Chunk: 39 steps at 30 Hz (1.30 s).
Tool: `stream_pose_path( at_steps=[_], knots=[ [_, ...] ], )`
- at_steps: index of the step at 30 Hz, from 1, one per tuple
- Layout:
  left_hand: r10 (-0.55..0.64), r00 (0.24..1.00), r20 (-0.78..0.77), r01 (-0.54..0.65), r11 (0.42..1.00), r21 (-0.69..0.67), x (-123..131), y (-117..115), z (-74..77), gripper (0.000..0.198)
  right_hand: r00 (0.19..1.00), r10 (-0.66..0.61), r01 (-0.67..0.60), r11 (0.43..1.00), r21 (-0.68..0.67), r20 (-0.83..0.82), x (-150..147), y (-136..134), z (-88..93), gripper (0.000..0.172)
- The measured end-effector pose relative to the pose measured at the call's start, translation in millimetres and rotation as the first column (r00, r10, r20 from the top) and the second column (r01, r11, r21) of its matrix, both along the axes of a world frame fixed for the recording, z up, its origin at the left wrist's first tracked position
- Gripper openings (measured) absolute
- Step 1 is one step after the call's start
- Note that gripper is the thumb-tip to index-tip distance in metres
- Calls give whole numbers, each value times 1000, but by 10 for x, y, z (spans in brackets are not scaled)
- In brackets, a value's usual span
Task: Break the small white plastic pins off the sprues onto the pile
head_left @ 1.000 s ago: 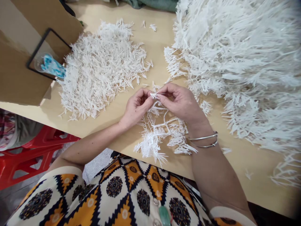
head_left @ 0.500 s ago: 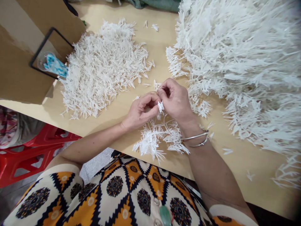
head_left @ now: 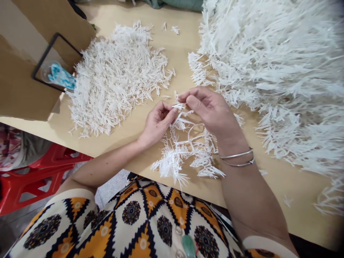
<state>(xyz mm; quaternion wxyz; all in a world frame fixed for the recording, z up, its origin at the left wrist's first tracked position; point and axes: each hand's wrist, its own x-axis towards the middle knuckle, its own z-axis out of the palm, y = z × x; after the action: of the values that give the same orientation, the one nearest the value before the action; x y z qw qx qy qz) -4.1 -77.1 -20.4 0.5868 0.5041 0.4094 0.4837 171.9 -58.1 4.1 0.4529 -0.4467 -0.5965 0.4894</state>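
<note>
1. One small white sprig is pinched in the grip of the left hand, between thumb and forefinger, above the desk.
2. Just beside it is the right hand, its grip spread a little, thumb tip and forefinger tip apart; whether either touches the sprig cannot be told.
3. Below both hands a branched white cluster lies near the front edge of the desk, its bushy ends toward the person.
4. To the left spreads a heap of short white sprigs.
5. To the right is a larger heap of white strands, running out of view.
6. Between the heaps, toward the far side, lies a loose white scrap.
7. Left of the smaller heap stands a cardboard box, with a black frame and a clear cup holding something blue and white beside it.
8. Green cloth lies along the far edge.
9. Silver bangles circle the right wrist; a red stool stands at lower left.
</note>
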Motion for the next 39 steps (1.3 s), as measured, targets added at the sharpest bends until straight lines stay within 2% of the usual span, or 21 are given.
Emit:
stream_pose_path(
  at_steps=[3, 5, 8, 13, 17, 21, 25, 29, 32, 34, 37, 39],
  knots=[
    [9, 1000, -15, -8, 1000, 16, 8, -3, -17, 38, 995, 64, -65, 998, 13, 78, -6, -27, 63, 10],
    [-2, 1000, -26, 2, 1000, 18, 3, -10, -18, 37, 989, 42, -47, 998, 35, 143, -20, -33, 79, 4],
    [-34, 999, -41, 34, 999, 8, -11, -22, -11, 36, 976, 19, -32, 998, 58, 217, -10, -34, 100, 5],
    [-40, 998, -42, 40, 999, 7, -20, -23, -8, 37, 943, 31, -83, 986, 143, 330, 34, -58, 151, 5],
    [-54, 997, -46, 54, 998, -18, -29, 16, 8, 35, 918, -53, -24, 982, 189, 394, -73, -102, 150, 8],
    [-73, 997, -23, 71, 996, -51, -48, 25, 42, 28, 890, -158, 60, 971, 233, 428, -204, -97, 71, 11],
    [-151, 988, -21, 150, 988, -25, -47, -22, 62, 26, 867, -320, 222, 934, 278, 382, -103, 16, -134, 15],
    [-98, 995, -16, 98, 995, 17, -34, -17, 33, 28, 929, -297, 257, 947, 194, 221, 45, 108, -312, 3],
    [-78, 997, -26, 79, 997, 26, -33, 6, 2, 28, 958, -243, 209, 955, 208, 151, 48, 96, -274, 17],
    [-73, 997, -29, 74, 997, 22, -37, 10, -5, 26, 965, -215, 184, 963, 198, 149, 34, 74, -191, 18],
    [-62, 998, -23, 63, 998, 29, -46, 8, 6, 26, 978, -186, 175, 978, 111, 91, 36, 57, -105, 24],
    [-66, 998, 0, 66, 997, 27, -52, 8, 16, 27, 985, -173, 172, 984, 49, 10, 49, 60, -112, 31]
  ],
)
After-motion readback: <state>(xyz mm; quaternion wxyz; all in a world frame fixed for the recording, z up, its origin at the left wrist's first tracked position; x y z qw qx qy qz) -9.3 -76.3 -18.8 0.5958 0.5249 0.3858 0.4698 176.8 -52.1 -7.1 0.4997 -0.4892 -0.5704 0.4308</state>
